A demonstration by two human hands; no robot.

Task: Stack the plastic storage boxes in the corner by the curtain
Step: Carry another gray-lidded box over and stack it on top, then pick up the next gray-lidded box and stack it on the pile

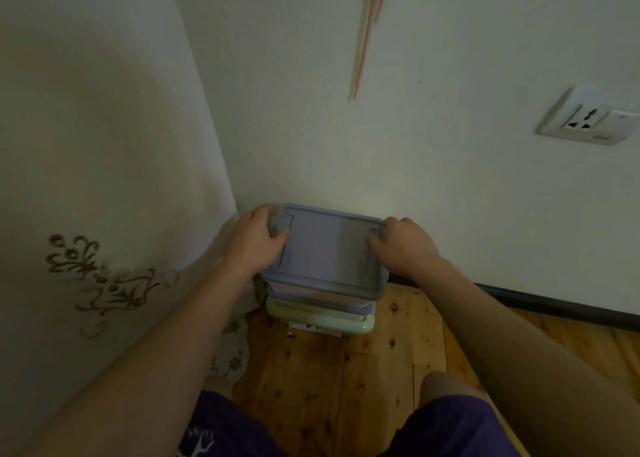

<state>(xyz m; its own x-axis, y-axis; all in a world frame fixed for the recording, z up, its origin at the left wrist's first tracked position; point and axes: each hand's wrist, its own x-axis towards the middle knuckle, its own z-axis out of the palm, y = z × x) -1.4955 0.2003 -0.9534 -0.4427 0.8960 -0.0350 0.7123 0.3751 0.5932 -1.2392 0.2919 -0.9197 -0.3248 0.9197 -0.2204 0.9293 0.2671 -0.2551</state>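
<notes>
**Both hands on the top box of the corner stack**

Nearest the camera, knees in purple shorts (221,432) hover over bare wooden floorboards (311,380), which leave open room in front of and to the right of the stack. Farther out, the left hand (258,240) and the right hand (403,245) grip the short edges of the grey-lavender rectangular plastic lid (325,247) on the top storage box, thumbs pressed on the lid, fingers curled over its rims. Beneath it sits another lavender-rimmed box, then a pale green-lidded plastic box (322,321) lowest, its front edge jutting forward. The stack stands in the corner: the cream embroidered curtain (104,179) touches its left side, the white wall (450,196) just behind. A dark skirting board (554,302) runs rightward; a white wall socket (588,117) sits well apart.
</notes>
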